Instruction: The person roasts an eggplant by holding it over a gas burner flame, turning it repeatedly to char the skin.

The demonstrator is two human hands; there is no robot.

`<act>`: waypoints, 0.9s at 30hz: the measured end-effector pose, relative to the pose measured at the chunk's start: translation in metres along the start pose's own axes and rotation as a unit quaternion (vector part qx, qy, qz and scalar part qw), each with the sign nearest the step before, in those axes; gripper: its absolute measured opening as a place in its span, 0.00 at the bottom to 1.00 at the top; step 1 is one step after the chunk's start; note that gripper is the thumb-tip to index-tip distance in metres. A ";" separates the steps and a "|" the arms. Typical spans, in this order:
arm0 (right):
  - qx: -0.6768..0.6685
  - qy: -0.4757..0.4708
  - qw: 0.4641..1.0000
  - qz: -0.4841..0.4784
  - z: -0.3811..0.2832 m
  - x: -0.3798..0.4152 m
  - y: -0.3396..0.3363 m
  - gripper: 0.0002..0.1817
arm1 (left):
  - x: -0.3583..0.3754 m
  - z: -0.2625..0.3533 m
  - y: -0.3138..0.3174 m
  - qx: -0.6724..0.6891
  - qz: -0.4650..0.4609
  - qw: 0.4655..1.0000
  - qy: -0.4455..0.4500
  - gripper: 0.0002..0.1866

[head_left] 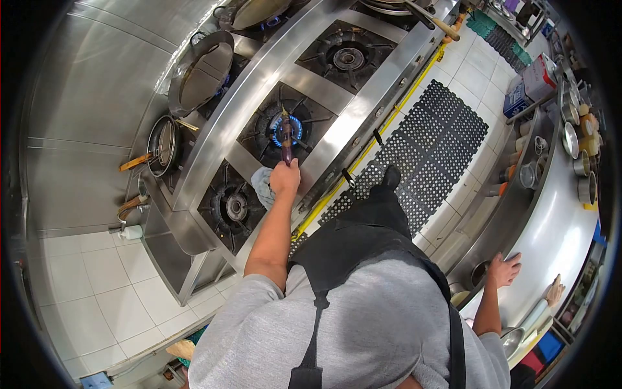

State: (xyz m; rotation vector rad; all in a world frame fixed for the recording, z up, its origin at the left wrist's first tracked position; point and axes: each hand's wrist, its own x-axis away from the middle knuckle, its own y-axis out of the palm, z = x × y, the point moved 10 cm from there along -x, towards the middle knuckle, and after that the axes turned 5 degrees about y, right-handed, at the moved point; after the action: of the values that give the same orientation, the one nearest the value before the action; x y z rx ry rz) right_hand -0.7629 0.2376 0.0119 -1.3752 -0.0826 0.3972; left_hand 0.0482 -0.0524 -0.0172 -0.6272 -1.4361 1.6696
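Observation:
My left hand (284, 178) is closed around one end of a long, dark purple eggplant (286, 139). The eggplant's other end reaches over a lit burner (295, 129) with a ring of blue flame. Beside my left wrist, a pale grey cloth (262, 187) lies bunched at the stove's front. Off to the right, my right hand (504, 269) rests on the edge of a steel counter (551, 243), fingers apart and holding nothing.
Unlit burners (236, 207) flank the flame. Behind stand a wok (206, 71) and a small pan (165, 146) with a wooden handle. A yellow gas pipe (389, 123) runs along the stove front. Another person's hand (555, 290) is at the counter. Black mats (427, 139) cover the floor.

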 end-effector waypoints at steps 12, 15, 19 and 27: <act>0.003 -0.001 1.000 0.003 0.001 -0.001 0.003 0.44 | 0.004 0.005 -0.004 0.006 0.001 1.000 0.010 0.26; 0.003 -0.001 1.000 0.004 0.001 -0.001 0.003 0.44 | 0.004 0.004 -0.005 0.005 0.007 1.000 0.012 0.24; 0.003 -0.002 1.000 0.006 0.001 -0.002 0.004 0.44 | 0.009 0.000 -0.015 0.047 0.086 0.995 0.028 0.22; 0.002 0.000 1.000 0.005 0.001 -0.002 0.004 0.45 | 0.010 0.001 -0.023 0.117 0.129 0.983 0.052 0.23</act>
State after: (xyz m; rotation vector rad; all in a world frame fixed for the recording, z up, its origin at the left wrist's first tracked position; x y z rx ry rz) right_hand -0.7658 0.2383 0.0089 -1.3716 -0.0742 0.4051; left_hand 0.0482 -0.0446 0.0066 -0.7797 -1.1002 1.9418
